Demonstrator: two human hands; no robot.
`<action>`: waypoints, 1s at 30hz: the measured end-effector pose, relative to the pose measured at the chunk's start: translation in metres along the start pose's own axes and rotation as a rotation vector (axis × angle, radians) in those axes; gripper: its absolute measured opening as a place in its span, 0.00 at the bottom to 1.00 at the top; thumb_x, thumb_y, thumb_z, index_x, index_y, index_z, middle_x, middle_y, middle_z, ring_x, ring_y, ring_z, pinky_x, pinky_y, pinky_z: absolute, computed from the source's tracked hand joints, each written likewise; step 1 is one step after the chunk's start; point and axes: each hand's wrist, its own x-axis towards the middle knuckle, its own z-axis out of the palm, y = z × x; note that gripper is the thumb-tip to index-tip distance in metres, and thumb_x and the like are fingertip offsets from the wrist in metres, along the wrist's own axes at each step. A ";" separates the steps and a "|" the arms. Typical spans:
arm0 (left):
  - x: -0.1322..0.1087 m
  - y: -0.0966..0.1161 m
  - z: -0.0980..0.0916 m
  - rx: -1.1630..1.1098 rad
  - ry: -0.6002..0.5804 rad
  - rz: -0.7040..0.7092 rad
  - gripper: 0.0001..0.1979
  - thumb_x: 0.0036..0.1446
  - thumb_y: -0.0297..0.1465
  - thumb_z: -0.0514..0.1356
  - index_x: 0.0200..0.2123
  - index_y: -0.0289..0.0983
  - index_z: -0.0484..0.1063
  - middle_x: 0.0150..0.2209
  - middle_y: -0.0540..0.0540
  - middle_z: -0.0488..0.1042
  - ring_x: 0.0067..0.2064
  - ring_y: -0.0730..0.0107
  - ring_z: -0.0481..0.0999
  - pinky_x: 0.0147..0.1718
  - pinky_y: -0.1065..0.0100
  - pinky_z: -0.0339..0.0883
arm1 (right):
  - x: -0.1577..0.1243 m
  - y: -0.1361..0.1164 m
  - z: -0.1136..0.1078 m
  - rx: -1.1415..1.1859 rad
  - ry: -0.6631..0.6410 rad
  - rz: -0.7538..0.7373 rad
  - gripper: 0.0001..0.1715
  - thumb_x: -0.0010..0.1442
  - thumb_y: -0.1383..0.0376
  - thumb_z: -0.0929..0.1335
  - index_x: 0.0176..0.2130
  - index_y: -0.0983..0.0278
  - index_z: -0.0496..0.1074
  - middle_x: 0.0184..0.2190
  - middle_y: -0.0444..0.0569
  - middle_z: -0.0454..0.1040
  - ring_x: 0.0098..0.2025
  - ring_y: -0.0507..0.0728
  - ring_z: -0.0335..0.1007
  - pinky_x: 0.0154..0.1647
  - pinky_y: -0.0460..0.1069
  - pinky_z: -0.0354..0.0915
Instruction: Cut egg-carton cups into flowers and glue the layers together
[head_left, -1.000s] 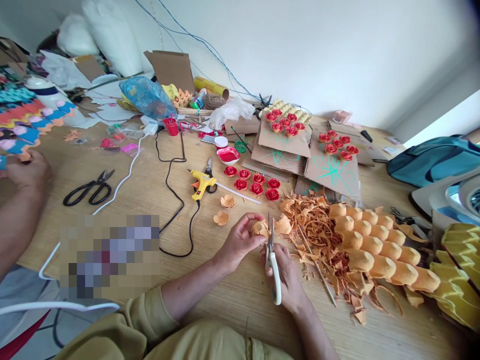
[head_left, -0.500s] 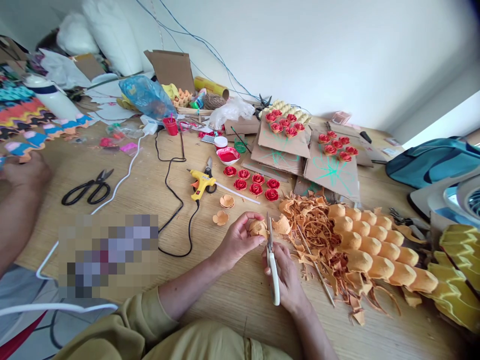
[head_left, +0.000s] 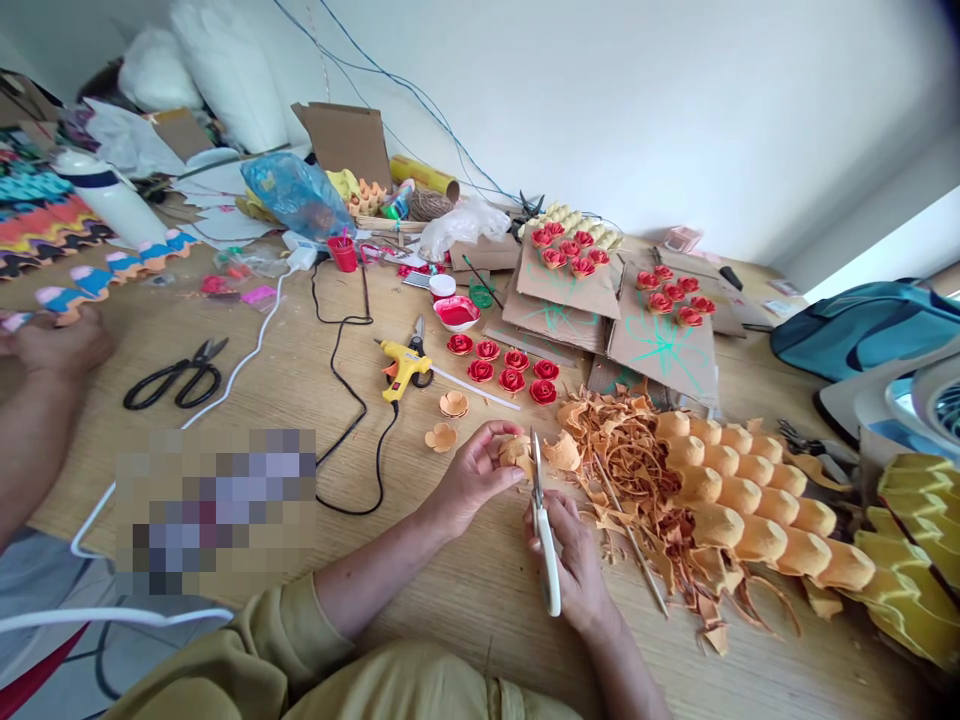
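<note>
My left hand (head_left: 471, 477) pinches an orange egg-carton cup (head_left: 514, 453) between thumb and fingers. Wrapped round the white handles of a pair of scissors (head_left: 547, 555), my right hand (head_left: 568, 550) keeps the blades pointing up against the cup's right edge. Just beyond the blades lies another torn orange cup (head_left: 562, 452). Two petal-shaped cups, one a flat flower (head_left: 441, 437) and one a layered flower (head_left: 453, 404), rest left of my hands. Several red painted roses (head_left: 512, 380) sit in rows behind them.
Orange scraps (head_left: 637, 460) and a stick (head_left: 634, 540) lie right of my hands, beside an orange egg tray (head_left: 750, 490). A yellow glue gun (head_left: 405, 368), black scissors (head_left: 176, 378) and a red paint bowl (head_left: 457, 313) stand around. At far left, a co-worker's hand (head_left: 64, 345) holds a painted carton strip (head_left: 94, 280).
My hands stay nearly in place; the scissor blades shift slightly left and look closer together at the cup. The co-worker's hand and painted strip have moved a little right.
</note>
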 end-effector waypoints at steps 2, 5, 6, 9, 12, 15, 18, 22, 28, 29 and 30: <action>0.001 0.000 -0.001 -0.016 0.002 0.008 0.22 0.48 0.27 0.70 0.47 0.39 0.69 0.37 0.50 0.75 0.39 0.73 0.72 0.41 0.71 0.64 | -0.001 0.001 0.000 -0.003 0.003 -0.002 0.15 0.67 0.53 0.60 0.32 0.60 0.62 0.30 0.46 0.65 0.40 0.60 0.60 0.43 0.55 0.57; 0.002 0.000 -0.001 -0.024 0.015 0.013 0.22 0.48 0.27 0.70 0.46 0.39 0.69 0.38 0.50 0.76 0.39 0.73 0.72 0.42 0.71 0.64 | -0.001 0.003 0.000 -0.013 0.008 -0.007 0.14 0.66 0.55 0.60 0.32 0.60 0.62 0.30 0.46 0.66 0.40 0.60 0.60 0.43 0.54 0.57; 0.002 0.000 -0.001 -0.021 0.019 0.015 0.22 0.48 0.27 0.70 0.46 0.39 0.69 0.39 0.50 0.76 0.40 0.73 0.72 0.42 0.71 0.64 | -0.001 0.003 0.000 -0.015 0.011 -0.006 0.14 0.66 0.56 0.61 0.32 0.60 0.62 0.30 0.46 0.66 0.39 0.60 0.59 0.43 0.54 0.58; 0.002 0.002 -0.002 -0.004 0.019 0.020 0.21 0.48 0.27 0.70 0.46 0.39 0.70 0.38 0.49 0.76 0.39 0.73 0.72 0.41 0.71 0.64 | -0.001 0.004 0.000 -0.019 0.014 -0.002 0.14 0.66 0.56 0.61 0.31 0.61 0.62 0.29 0.46 0.65 0.39 0.59 0.59 0.42 0.53 0.58; 0.003 0.004 -0.003 0.012 0.015 0.032 0.19 0.49 0.27 0.69 0.45 0.38 0.71 0.37 0.50 0.75 0.38 0.75 0.71 0.41 0.72 0.64 | -0.002 0.004 0.001 -0.024 0.031 0.009 0.15 0.67 0.57 0.61 0.30 0.61 0.62 0.28 0.45 0.64 0.37 0.57 0.59 0.39 0.51 0.58; 0.004 0.005 -0.004 0.008 0.004 0.038 0.19 0.49 0.27 0.69 0.45 0.39 0.71 0.37 0.50 0.75 0.39 0.75 0.72 0.42 0.72 0.64 | -0.004 0.005 0.002 -0.012 0.051 0.040 0.15 0.67 0.58 0.62 0.30 0.61 0.63 0.28 0.45 0.65 0.34 0.55 0.60 0.36 0.50 0.57; 0.004 0.003 -0.006 -0.005 -0.028 0.032 0.21 0.50 0.27 0.70 0.47 0.39 0.71 0.39 0.49 0.76 0.41 0.73 0.72 0.43 0.71 0.64 | -0.004 0.008 0.003 0.051 0.103 0.087 0.14 0.66 0.56 0.64 0.31 0.61 0.66 0.28 0.45 0.66 0.33 0.55 0.61 0.35 0.50 0.58; 0.003 0.000 -0.006 -0.001 -0.061 -0.013 0.24 0.50 0.28 0.70 0.50 0.40 0.70 0.39 0.49 0.76 0.41 0.72 0.72 0.44 0.70 0.64 | -0.002 0.007 0.003 0.276 0.203 0.184 0.14 0.63 0.54 0.68 0.37 0.61 0.69 0.28 0.44 0.68 0.30 0.53 0.61 0.30 0.48 0.58; -0.002 -0.002 0.003 0.061 -0.118 -0.054 0.24 0.49 0.28 0.71 0.49 0.40 0.69 0.40 0.49 0.75 0.42 0.71 0.73 0.45 0.68 0.65 | 0.006 -0.002 0.003 0.559 0.339 0.238 0.21 0.54 0.56 0.75 0.44 0.60 0.69 0.35 0.45 0.71 0.32 0.53 0.65 0.32 0.48 0.62; -0.002 -0.003 0.004 0.073 -0.135 -0.059 0.24 0.49 0.28 0.71 0.49 0.39 0.69 0.40 0.49 0.75 0.42 0.71 0.73 0.45 0.68 0.65 | 0.007 -0.002 0.003 0.568 0.368 0.240 0.21 0.53 0.57 0.76 0.44 0.61 0.69 0.35 0.46 0.71 0.33 0.53 0.65 0.34 0.48 0.63; -0.003 -0.004 0.006 0.085 -0.151 -0.062 0.24 0.49 0.29 0.71 0.49 0.39 0.69 0.40 0.49 0.74 0.42 0.71 0.73 0.45 0.68 0.65 | 0.007 -0.002 0.003 0.571 0.396 0.247 0.21 0.53 0.57 0.76 0.44 0.60 0.69 0.35 0.45 0.71 0.33 0.53 0.65 0.34 0.48 0.63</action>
